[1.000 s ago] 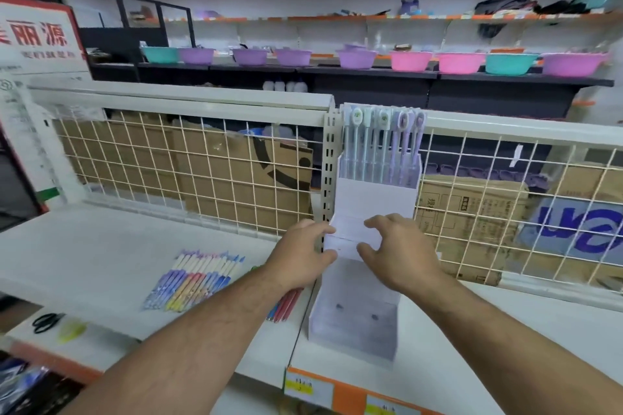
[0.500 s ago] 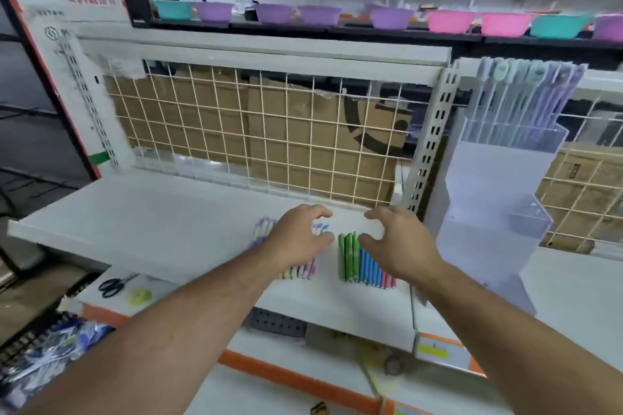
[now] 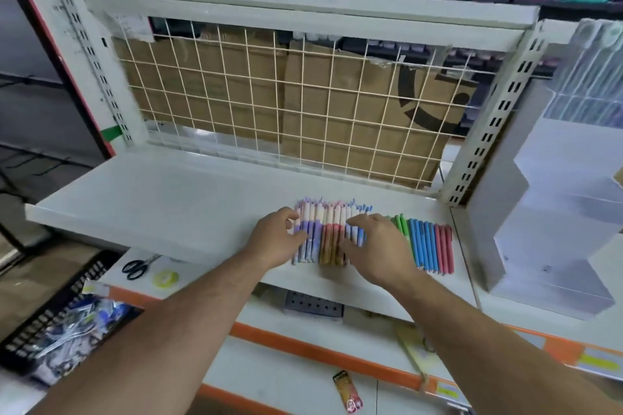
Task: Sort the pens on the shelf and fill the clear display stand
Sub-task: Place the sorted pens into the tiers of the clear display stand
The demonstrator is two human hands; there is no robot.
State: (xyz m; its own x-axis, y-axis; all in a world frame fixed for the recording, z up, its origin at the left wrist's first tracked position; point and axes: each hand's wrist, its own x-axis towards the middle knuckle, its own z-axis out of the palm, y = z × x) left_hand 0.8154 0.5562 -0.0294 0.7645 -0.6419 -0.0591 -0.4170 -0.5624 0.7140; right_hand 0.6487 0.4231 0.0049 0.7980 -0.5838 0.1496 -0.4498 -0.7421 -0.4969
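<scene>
Shelf (image 3: 161, 199) nearer, hands now on pens (image 3: 328, 232)

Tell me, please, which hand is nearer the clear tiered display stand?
Right. The right hand rests on the patterned pens, closer to the clear tiered display stand; the left hand lies farther left.

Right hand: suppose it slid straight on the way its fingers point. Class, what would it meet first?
The right hand points up-left over the patterned pens. It would likely meet the left hand first, at that row's far side; depth is unclear.
</scene>
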